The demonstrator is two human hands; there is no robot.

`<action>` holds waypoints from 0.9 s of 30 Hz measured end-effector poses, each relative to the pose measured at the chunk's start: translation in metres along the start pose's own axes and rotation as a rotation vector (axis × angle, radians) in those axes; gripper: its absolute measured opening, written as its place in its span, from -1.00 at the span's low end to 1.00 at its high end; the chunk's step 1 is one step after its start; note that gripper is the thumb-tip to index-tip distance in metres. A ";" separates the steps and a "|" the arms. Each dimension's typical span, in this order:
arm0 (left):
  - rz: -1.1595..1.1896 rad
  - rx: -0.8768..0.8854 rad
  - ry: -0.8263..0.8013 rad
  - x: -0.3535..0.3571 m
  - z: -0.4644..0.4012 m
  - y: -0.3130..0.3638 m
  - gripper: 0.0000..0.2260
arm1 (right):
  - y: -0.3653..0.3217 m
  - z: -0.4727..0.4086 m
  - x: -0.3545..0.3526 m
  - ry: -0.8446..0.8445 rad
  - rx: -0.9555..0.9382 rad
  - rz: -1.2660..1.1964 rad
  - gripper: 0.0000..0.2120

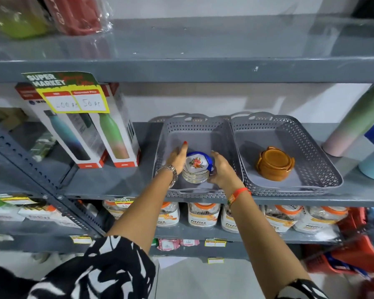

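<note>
While the stack of floral dishes point(197, 169) sits in the left grey basket point(165, 137) on the shelf point(108, 182), it is flanked by the left hand point(178, 157), fingers straight, and the right hand point(221, 169), cupped; a firm hold cannot be told. Seating the stack is judged to be in hand, and a level, even release is called for next.

This is a shop, a supermarket by its own signage: a yellow "SUPER MARKET" price card point(71, 93) with handwritten prices hangs from grey slotted-angle steel shelving point(203, 70). Boxed water bottles point(84, 137) stand at the left, and grey perforated trays point(162, 143) each display a coaster set point(198, 167). Identical "fitfizz" jars point(203, 214) line the lower shelf above small price labels point(215, 242), and red baskets point(343, 255) sit at the lower right.
</note>
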State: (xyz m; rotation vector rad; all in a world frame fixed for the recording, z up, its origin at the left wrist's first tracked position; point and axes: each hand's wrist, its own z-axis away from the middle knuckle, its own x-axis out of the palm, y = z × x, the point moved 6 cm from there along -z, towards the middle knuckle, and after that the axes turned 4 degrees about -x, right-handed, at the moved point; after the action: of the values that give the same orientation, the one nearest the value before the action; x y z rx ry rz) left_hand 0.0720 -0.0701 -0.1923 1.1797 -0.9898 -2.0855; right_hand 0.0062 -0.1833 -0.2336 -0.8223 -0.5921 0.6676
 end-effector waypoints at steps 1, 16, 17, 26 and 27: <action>0.105 -0.078 -0.075 0.008 -0.005 -0.006 -0.42 | 0.001 0.000 -0.001 -0.013 -0.003 -0.021 -0.73; 0.395 -0.310 -0.130 0.011 -0.025 -0.037 -0.26 | -0.008 -0.029 0.001 -0.028 -0.024 0.037 -0.54; 0.409 -0.308 -0.123 0.013 -0.027 -0.039 -0.28 | -0.008 -0.030 0.001 -0.026 -0.039 0.051 -0.54; 0.178 -0.071 0.290 0.010 -0.021 -0.004 -0.47 | -0.056 0.003 -0.030 0.216 -0.486 0.401 -0.50; 0.138 0.016 0.345 0.014 -0.024 0.009 -0.49 | -0.068 0.010 -0.043 0.268 -0.545 0.360 -0.54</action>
State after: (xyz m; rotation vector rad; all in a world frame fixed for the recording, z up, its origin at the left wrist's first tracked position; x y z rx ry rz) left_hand 0.0878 -0.0936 -0.2004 1.3800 -0.8969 -1.6965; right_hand -0.0077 -0.2444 -0.1821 -1.5275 -0.3841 0.7146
